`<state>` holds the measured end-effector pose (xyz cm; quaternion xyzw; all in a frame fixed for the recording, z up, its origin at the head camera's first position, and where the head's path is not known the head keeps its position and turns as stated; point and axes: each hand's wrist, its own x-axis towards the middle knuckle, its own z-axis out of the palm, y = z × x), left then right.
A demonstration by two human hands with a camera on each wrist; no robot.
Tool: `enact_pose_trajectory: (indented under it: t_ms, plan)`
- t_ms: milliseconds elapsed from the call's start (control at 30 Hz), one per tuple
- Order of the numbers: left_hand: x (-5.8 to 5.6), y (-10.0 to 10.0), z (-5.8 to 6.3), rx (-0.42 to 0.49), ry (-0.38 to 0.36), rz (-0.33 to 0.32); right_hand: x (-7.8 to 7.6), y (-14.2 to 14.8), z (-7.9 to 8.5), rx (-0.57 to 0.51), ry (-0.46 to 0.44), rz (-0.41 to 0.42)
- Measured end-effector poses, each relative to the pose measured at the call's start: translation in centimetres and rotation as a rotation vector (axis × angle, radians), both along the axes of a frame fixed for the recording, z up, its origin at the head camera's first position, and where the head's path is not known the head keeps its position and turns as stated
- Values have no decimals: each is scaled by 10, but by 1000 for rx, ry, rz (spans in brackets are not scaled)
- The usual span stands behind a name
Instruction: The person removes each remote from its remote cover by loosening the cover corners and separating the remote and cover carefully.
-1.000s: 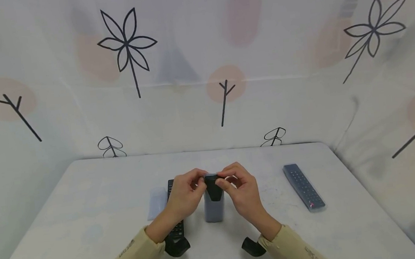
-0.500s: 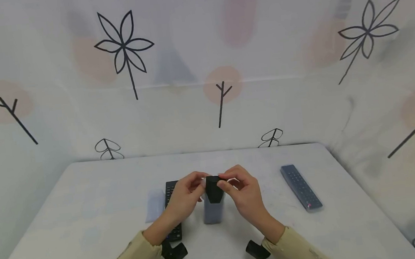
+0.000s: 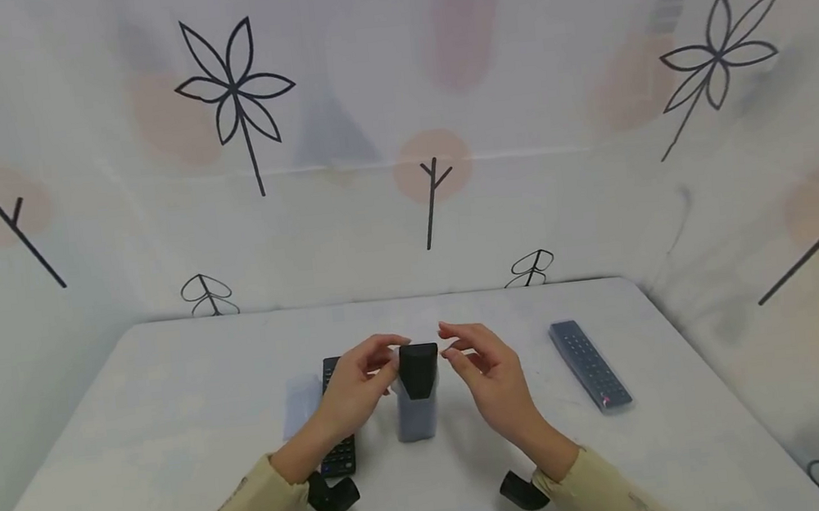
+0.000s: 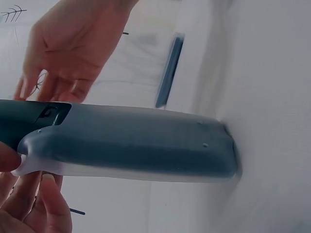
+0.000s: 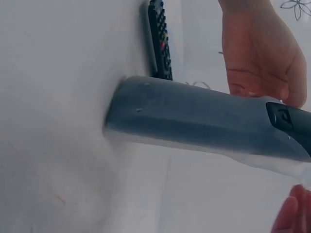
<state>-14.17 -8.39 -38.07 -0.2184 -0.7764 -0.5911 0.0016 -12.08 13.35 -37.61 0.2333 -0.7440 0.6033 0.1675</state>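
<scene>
A dark remote control [image 3: 418, 370] stands on end on the table, its lower part inside a translucent cover [image 3: 416, 421]. The dark top end sticks out bare. At its left side, my left hand [image 3: 349, 393] pinches the loose upper edge of the cover; in the left wrist view the thumb [image 4: 7, 158] lies at that edge with fingers beneath. My right hand [image 3: 495, 379] is just to the right, apart from the remote, fingers loosely bent and holding nothing. In the right wrist view, the cover's lower end rests on the table.
Partly behind my left forearm lies a black remote control with buttons [image 3: 338, 453]. Beside it is a flat clear plastic sleeve [image 3: 301, 402]. Another remote in a cover [image 3: 589, 366] lies at the right of the white table [image 3: 192, 383]. Patterned cloth [image 3: 348, 237] hangs behind.
My right hand has let go of the top of the remote and moved away to the right. The remote's dark end now shows more fully. My left hand stays at the left side.
</scene>
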Motion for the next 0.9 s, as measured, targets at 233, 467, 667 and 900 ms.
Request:
enact_pose_trajectory:
  t_ms: [233, 467, 667, 900]
  plan:
    - [1, -4, 2, -13, -2, -41, 2, -4, 1, 92, -294, 28]
    - [2, -7, 3, -41, 10, -18, 0, -3, -2, 140, -286, -9]
    - [5, -8, 3, -71, 43, 80, -3, -4, -5, 72, -310, -10]
    - [10, -9, 2, -11, 28, 88, -1, -7, -7, 54, -274, -31]
